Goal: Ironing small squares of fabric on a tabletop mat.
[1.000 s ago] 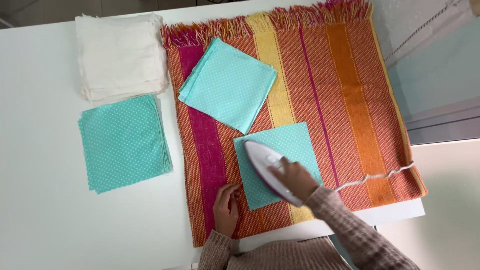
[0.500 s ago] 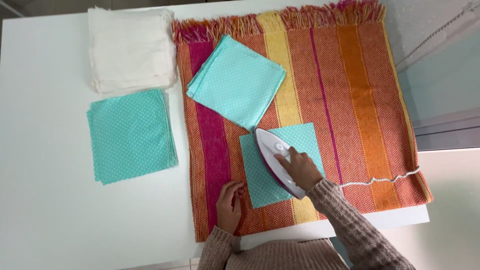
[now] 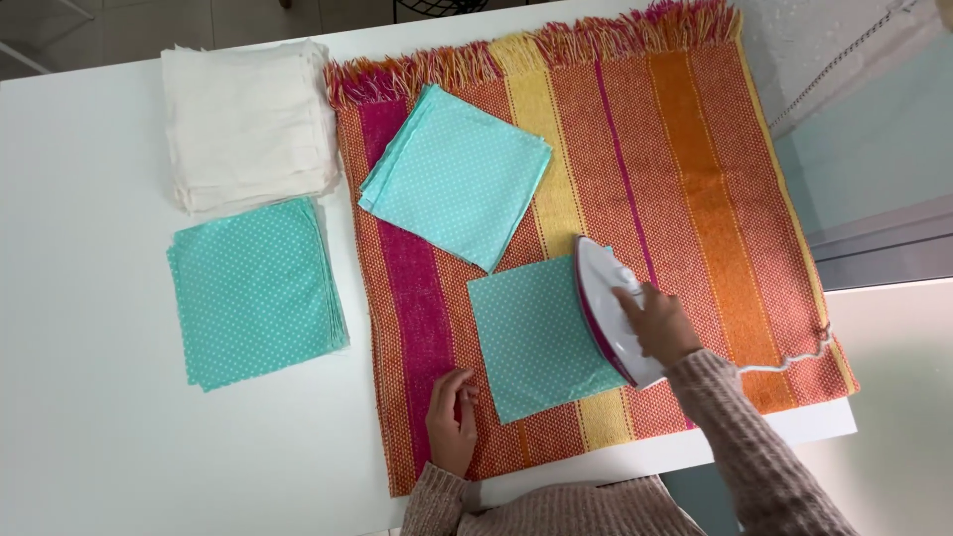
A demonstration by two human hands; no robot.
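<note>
The right hand [image 3: 655, 323] had its grip clenched on the iron [image 3: 606, 308], pressing the right edge of a teal dotted square [image 3: 531, 337] on the striped blanket [image 3: 695, 179]. The left hand [image 3: 454, 417] lay released, flat beside it. One folded piece [image 3: 457, 174] waited above; teal [image 3: 253, 288] and white stacks [image 3: 248, 124] sat on the counter [image 3: 79, 298], seemingly finished.

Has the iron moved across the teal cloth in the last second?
Yes. The iron in the right hand slid from the middle of the teal cloth to its right edge, onto the yellow stripe of the striped blanket.
</note>
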